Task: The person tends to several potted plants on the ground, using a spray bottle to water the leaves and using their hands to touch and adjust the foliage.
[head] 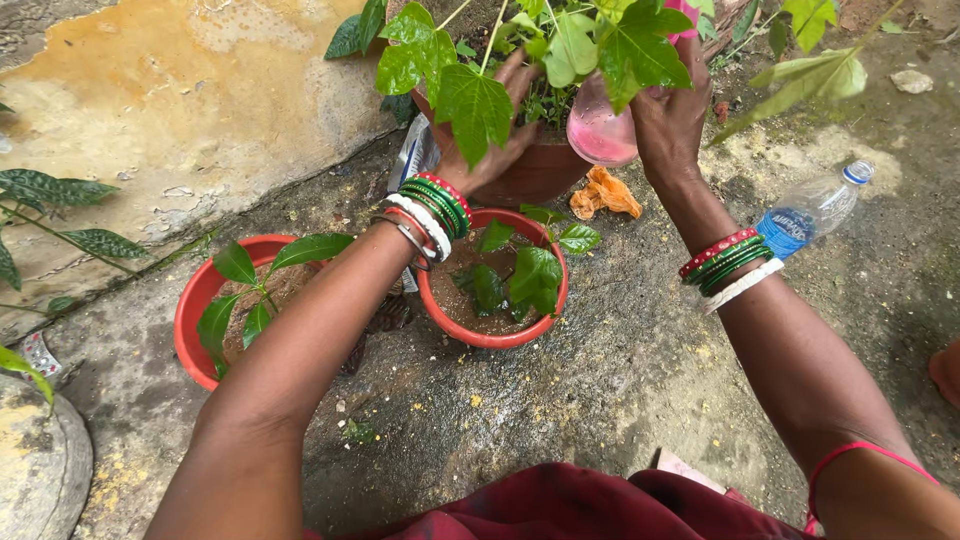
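Both arms reach forward over the ground to a brown pot (540,170) full of broad green leaves (470,95). The left hand (495,140) rests on the pot's near edge, fingers spread among the stems and partly hidden by a leaf. The right hand (668,115) grips a pink bottle (600,130) at the pot's rim, fingers wrapped round its top. Just below, two red pots (492,338) (195,320) with small plants stand side by side under the left forearm. A scrap of orange cloth (605,193) lies beside the brown pot, and a clear plastic bottle (812,210) lies past the right wrist.
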